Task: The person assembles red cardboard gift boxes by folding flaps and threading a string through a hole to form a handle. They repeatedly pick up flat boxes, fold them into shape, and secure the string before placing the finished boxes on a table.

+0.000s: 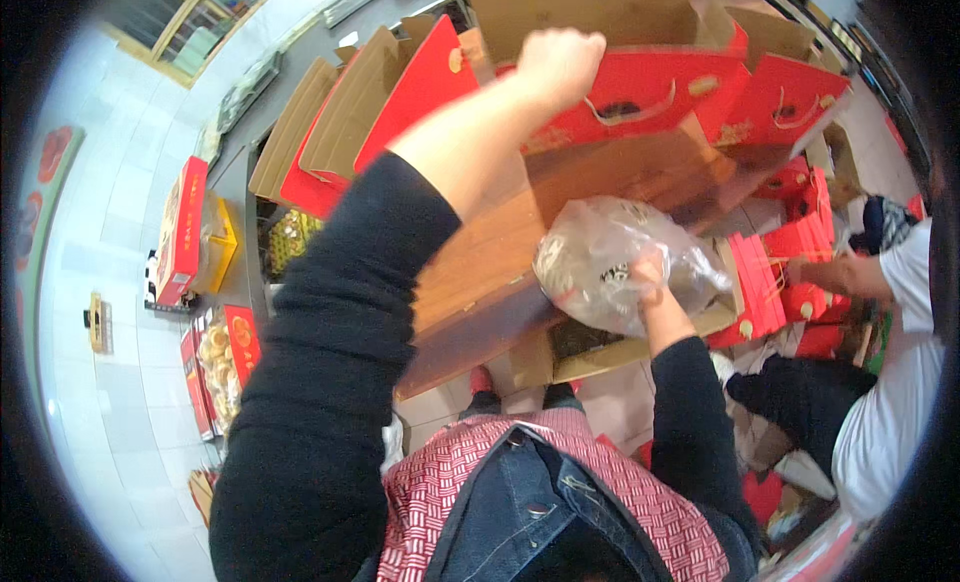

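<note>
My left hand (560,67) is raised at the far side of the table, its fingers closed in front of an upright red cardboard box (640,77). Whether it grips anything there cannot be made out. Lower and to the right, my right hand (652,282) is closed on a large clear plastic bag (595,252), partly covered by the film. The bag bulges over the table's right edge, above an open cardboard box (600,360). Its contents are hard to tell through the film.
A brown wooden table (470,282) lies before me. Open red boxes (420,92) line its far side. At left stand a red carton (183,232) and a box of round pale goods (218,352). At right, a person in white (890,412) reaches toward red boxes (755,287).
</note>
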`<state>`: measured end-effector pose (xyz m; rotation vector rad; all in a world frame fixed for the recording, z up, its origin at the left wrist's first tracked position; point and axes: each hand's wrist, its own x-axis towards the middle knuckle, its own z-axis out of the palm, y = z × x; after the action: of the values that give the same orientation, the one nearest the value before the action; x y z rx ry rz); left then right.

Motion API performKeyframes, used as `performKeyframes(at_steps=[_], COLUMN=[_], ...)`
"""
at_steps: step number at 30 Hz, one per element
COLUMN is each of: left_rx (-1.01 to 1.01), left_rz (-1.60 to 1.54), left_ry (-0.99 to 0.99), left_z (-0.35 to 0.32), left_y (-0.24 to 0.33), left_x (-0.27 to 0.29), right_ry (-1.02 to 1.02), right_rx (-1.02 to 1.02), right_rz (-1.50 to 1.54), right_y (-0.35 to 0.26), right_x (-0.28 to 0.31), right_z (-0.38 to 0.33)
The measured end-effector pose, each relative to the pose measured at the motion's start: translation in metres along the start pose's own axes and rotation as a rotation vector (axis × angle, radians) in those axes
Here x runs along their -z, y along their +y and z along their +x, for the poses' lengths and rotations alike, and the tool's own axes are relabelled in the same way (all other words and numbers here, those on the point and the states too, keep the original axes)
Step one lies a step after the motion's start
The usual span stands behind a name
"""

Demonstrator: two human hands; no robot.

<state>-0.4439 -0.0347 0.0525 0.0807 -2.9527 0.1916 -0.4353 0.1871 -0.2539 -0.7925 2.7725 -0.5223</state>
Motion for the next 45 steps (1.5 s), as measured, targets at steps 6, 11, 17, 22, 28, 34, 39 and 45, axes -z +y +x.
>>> performKeyframes(at_steps=[6, 11, 17, 22, 28, 34, 39, 45], left_rx=[0.278, 0.734, 0.382, 0.237, 0.098, 0.664, 0.631, 0.331], left_rz=[0.063, -0.028, -0.092, -0.361, -1.059, -2.305, -2.38, -2.089], left_ry=[0.404, -0.116, -0.271, -0.336, 0.002, -0.515, -0.574, -0.638], left_z=[-0.068, -0.164, -0.253, -0.395, -0.44, -0.43, -0.46, -0.484], left_y=[-0.107, -0.197, -0.129, -0.119, -0.051, -0.021, -0.032, -0.024], left_x=[-0.046, -0.049, 0.01, 0.029, 0.062, 0.013, 0.0, 0.015], right_ry=[-0.007, 0.073, 0.344, 0.584, 0.53, 0.355, 0.365, 0.099], right_rx=[-0.155, 0.101, 0.1, 0.22, 0.294, 0.356, 0.247, -0.308], right_rz=[0.529, 0.218, 0.269, 0.396, 0.519, 0.391, 0.652, 1.249], right_y=[-0.001, -0.025, -0.06, -0.132, -0.268, -0.368, -0.358, -0.356], right_x=[0.044, 0.137, 0.264, 0.287, 0.205, 0.069, 0.039, 0.074], right_z=[-0.033, -0.072, -0.107, -0.149, -0.232, -0.339, -0.369, -0.356])
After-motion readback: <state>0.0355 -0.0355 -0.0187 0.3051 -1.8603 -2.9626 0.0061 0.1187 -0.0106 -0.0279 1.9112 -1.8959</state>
